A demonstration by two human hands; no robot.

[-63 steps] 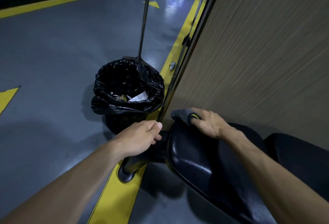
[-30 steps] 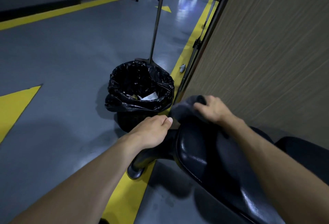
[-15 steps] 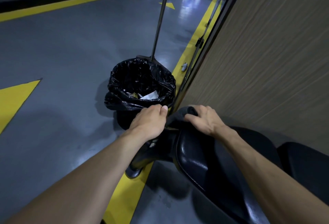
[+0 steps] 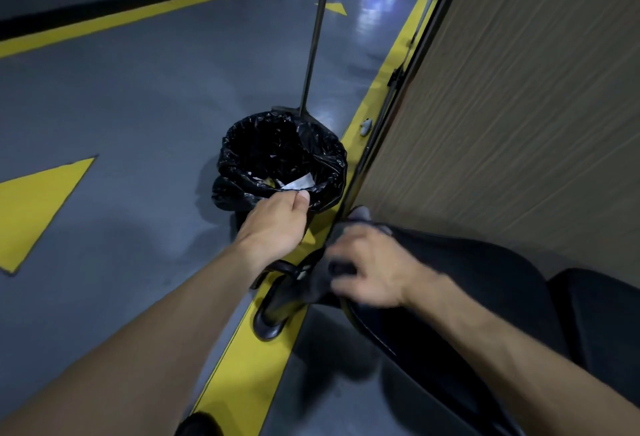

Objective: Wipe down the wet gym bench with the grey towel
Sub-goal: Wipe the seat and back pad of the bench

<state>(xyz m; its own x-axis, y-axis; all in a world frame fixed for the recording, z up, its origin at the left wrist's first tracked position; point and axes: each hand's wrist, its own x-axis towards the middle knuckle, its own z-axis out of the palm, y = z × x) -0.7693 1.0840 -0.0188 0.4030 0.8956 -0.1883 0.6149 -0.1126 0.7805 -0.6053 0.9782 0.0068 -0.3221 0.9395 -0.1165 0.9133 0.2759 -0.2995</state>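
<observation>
The black padded gym bench (image 4: pixel 467 300) runs from the lower right up along the wall, its glossy end hanging over the yellow floor line. My right hand (image 4: pixel 374 271) grips the bunched grey towel (image 4: pixel 311 285) at the near-left edge of that end, blurred with motion. A corner of the towel pokes up beyond my knuckles. My left hand (image 4: pixel 277 224) hovers left of the bench, just in front of the bin, fingers loosely curled and holding nothing. The bench's black foot (image 4: pixel 272 321) rests on the yellow line below my hands.
A bin with a black liner (image 4: pixel 284 155) and some paper inside stands just beyond the bench end. A thin metal pole (image 4: pixel 311 48) rises behind it. A wood-grain wall panel (image 4: pixel 519 89) closes the right side. Grey floor with yellow markings (image 4: pixel 38 200) spreads left.
My right hand has dragged the towel from the far tip of the bench pad down to its left edge. My left hand has lifted off the bench and moved forward toward the bin.
</observation>
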